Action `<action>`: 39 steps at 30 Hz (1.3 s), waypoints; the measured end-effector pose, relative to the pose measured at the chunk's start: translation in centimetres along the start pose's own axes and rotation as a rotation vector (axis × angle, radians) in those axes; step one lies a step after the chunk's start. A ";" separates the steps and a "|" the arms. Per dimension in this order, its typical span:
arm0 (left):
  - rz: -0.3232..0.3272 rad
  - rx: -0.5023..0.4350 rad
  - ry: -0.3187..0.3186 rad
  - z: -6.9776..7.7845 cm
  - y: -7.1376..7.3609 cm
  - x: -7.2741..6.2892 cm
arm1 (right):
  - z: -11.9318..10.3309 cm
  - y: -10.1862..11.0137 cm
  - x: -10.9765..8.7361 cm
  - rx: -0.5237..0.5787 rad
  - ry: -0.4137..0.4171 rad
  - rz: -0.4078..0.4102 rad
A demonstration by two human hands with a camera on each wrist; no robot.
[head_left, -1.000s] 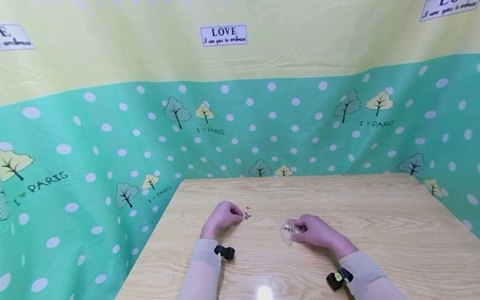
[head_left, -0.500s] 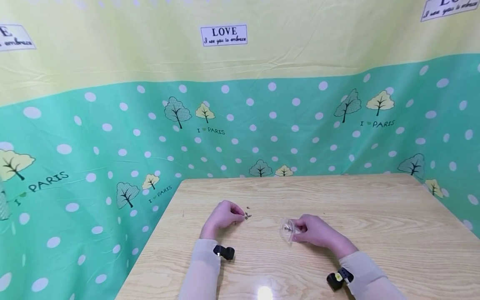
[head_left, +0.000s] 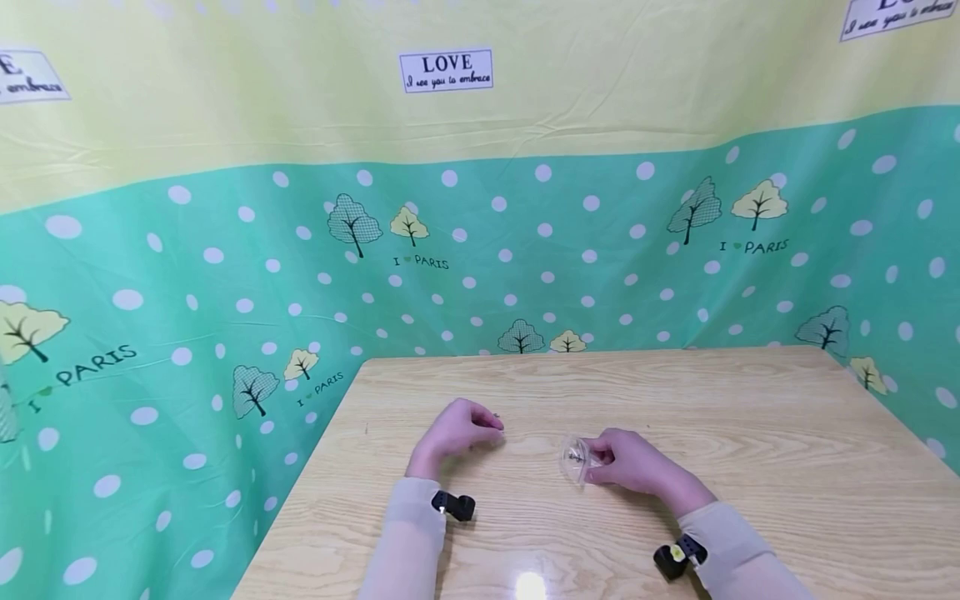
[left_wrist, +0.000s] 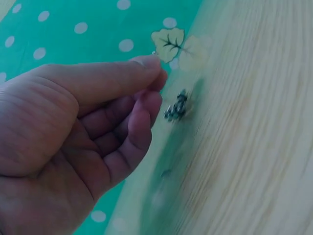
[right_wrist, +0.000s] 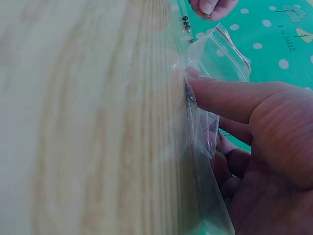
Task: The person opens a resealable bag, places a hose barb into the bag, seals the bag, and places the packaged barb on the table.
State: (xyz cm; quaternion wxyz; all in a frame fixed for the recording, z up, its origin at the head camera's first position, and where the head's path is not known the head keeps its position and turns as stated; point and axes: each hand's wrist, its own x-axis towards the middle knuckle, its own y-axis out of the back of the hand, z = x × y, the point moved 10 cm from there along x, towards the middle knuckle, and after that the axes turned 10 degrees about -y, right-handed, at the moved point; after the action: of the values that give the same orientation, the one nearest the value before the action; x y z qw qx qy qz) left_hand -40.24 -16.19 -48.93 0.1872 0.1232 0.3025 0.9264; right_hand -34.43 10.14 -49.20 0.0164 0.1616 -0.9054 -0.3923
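My left hand (head_left: 459,429) is lifted just off the table, thumb and fingertips pinching a small metal screw (right_wrist: 208,16); only its tip shows past the fingers. Below those fingers a little pile of dark screws (left_wrist: 177,107) lies on the wood, mostly hidden by the hand in the head view. To the right, my right hand (head_left: 633,462) grips a clear zip bag (head_left: 573,460) between thumb and fingers, its mouth spread toward the left. A few small dark screws (right_wrist: 190,95) sit inside the bag.
The wooden table (head_left: 720,400) reaches back to a green and yellow printed curtain (head_left: 480,250). Black wrist cameras (head_left: 453,505) ride on both sleeves. A single screw (head_left: 496,415) lies just beyond the left fingers.
My left hand has risen from the screw pile and shifted slightly right, a screw now pinched in its fingertips. The right hand and the zip bag have stayed put.
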 end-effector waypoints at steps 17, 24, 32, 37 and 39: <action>-0.112 -0.063 -0.095 3.7 -5.0 1.5 | -0.1 0.0 -0.1 0.001 0.019 -0.002; -0.106 -0.032 -0.132 5.8 -6.8 1.8 | 0.0 0.1 0.1 -0.002 0.010 -0.003; -0.108 -0.017 -0.149 7.6 -8.6 2.0 | -0.1 0.1 0.1 0.004 0.025 -0.015; -0.127 -0.012 -0.154 8.1 -9.7 2.1 | 0.3 0.0 0.3 0.001 0.026 -0.013; -0.129 -0.010 -0.159 8.2 -10.0 2.1 | 0.3 0.0 0.3 0.002 0.025 -0.015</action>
State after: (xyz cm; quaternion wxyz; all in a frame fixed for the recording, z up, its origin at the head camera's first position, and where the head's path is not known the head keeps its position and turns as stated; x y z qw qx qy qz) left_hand -36.65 -3.62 -48.28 0.2705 0.1758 0.2895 0.9012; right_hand -34.79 10.28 -49.45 0.0248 0.1731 -0.9044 -0.3893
